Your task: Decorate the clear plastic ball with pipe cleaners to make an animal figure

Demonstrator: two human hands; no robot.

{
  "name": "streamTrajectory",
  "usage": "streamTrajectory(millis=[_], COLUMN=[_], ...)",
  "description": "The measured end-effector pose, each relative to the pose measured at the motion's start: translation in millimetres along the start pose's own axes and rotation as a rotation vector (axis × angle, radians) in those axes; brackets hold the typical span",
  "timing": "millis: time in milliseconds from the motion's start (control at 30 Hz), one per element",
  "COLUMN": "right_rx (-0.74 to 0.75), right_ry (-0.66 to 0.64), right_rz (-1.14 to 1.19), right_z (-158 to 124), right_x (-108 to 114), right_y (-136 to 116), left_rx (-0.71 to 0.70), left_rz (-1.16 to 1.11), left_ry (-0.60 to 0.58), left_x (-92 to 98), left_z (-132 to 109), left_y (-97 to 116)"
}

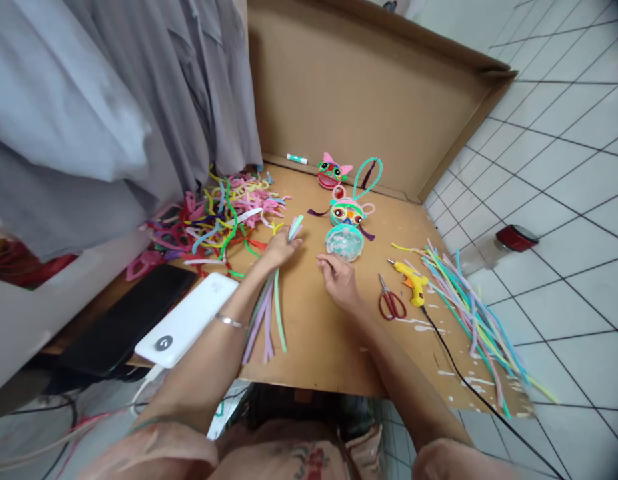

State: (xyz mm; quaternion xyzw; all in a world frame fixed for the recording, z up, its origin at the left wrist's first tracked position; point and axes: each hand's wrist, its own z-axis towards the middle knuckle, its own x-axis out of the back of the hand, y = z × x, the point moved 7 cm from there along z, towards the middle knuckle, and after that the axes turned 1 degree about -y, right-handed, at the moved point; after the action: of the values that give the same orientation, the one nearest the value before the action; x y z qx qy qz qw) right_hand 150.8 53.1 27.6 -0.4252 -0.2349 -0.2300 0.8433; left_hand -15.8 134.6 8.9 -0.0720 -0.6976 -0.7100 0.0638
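Observation:
My left hand is closed round a bundle of pastel pipe cleaners; their ends stick out past my fingers and the long tails trail back toward me over the cardboard. My right hand rests beside it with fingers curled in a pinch, and what it holds, if anything, is too small to see. Just beyond my right hand sits a clear round ball with teal trim. Behind the ball stands a teal and pink pipe-cleaner figure with big eyes.
A tangled heap of coloured pipe cleaners lies at left, several straight ones at right. Red scissors and a yellow glue gun with black cord lie right of my hand. A white power bank, black phone, red-lidded jar.

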Motion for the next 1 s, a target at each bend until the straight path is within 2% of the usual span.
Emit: streamTrajectory(millis=[67, 133, 200, 267, 367, 433, 567, 633, 733, 800, 867, 1000], right_rx=[0.055, 0.079, 0.096, 0.114, 0.098, 0.074, -0.007, -0.081, -0.21, -0.282, -0.315, -0.262], right_ry=[0.019, -0.012, -0.055, -0.093, -0.136, -0.105, 0.112, 0.259, 0.432, 0.446, 0.387, 0.288], right_rz=[-0.099, -0.182, -0.227, -0.245, -0.289, -0.294, -0.243, -0.193, -0.136, -0.135, -0.141, -0.144], right_z=[-6.4, -12.9, -19.4, -24.1, -25.7, -24.6, -23.4, -24.4, -26.6, -26.2, -24.5, -23.0], right_x=[2.1, -4.9, -14.0, -20.5, -22.3, -16.3, 6.6, 20.2, 37.8, 42.9, 41.8, 31.9], right_y=[-1.2, -1.5, -3.6, -7.6, -9.1, -7.0, 1.7, 7.9, 18.5, 25.2, 30.0, 29.0], left_rx=[-0.063, -0.079, -0.095, -0.157, -0.277, -0.363, -0.441, -0.401, -0.324, -0.295, -0.28, -0.246], left_rz=[0.305, 0.511, 0.6, 0.628, 0.602, 0.545, 0.389, 0.296, 0.205, 0.153, 0.103, 0.102], left_ry=[0.055, 0.052, 0.067, 0.138, 0.174, 0.154, 0.17, 0.197, 0.168, 0.125, 0.08, -0.003], left_x=[-1.5, -5.5, -7.2, -5.6, -8.8, -14.8, -26.6, -30.7, -38.4, -43.3, -47.9, -56.1], left_z=[5.4, 12.4, 19.3, 23.3, 20.2, 10.8, -11.4, -15.4, -12.6, -9.0, -6.1, -3.9], left_y=[6.8, 12.6, 17.3, 22.7, 24.7, 23.9, 17.5, 9.7, -1.9, -6.9, -10.8, -20.8])
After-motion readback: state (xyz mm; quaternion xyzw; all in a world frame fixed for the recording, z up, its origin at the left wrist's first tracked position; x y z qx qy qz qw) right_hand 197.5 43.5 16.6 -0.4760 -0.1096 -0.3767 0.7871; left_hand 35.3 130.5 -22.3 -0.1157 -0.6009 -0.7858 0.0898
